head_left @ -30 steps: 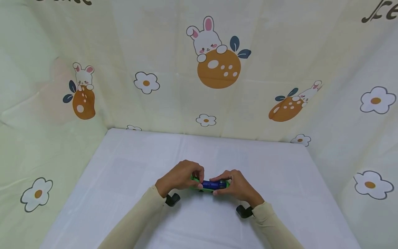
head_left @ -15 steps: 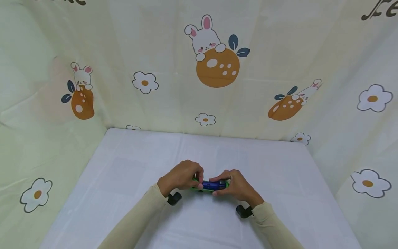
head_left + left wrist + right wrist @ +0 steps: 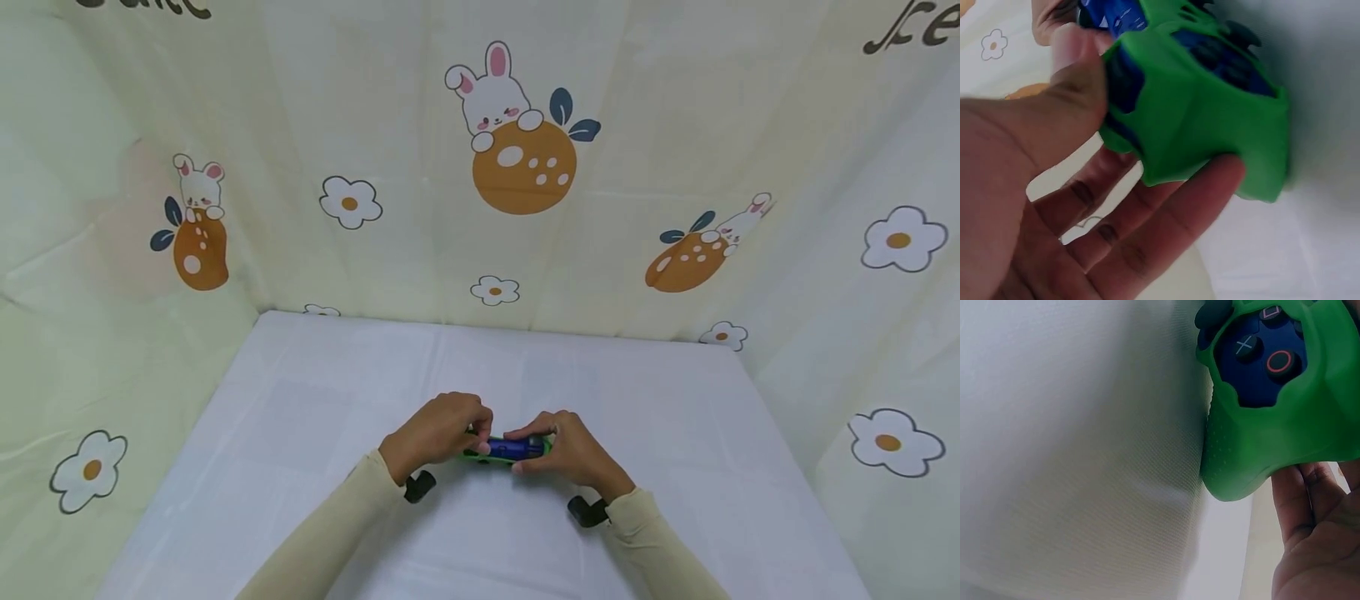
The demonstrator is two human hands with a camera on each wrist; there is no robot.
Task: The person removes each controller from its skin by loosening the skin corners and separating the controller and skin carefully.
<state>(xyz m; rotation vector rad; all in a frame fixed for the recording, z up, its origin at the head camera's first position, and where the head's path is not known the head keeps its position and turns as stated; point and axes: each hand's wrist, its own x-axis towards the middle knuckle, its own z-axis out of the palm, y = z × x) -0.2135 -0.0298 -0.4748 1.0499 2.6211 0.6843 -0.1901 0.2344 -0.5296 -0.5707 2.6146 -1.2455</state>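
Note:
A blue game controller (image 3: 513, 450) in a green silicone cover (image 3: 1191, 119) is between both hands, low over the white cloth. My left hand (image 3: 442, 429) holds the left end. In the left wrist view its thumb (image 3: 1079, 94) presses the cover's edge, and the fingers (image 3: 1172, 225) lie against the green side. At the right end, my right hand (image 3: 566, 450) grips the controller with thumb and fingers on opposite sides. The right wrist view shows dark cross and circle buttons (image 3: 1280, 361) through the cover's opening. Part of the right hand is hidden behind the controller there.
A white cloth (image 3: 360, 358) covers the table. Behind and beside it hang pale curtains (image 3: 405, 100) printed with rabbits, oranges and flowers. A black wrist camera (image 3: 420, 486) sits on the left wrist, and another black camera (image 3: 587, 511) on the right.
Very little differs. My left hand has shifted slightly toward the near side at the controller's left end; the right hand and the controller stay almost where they were.

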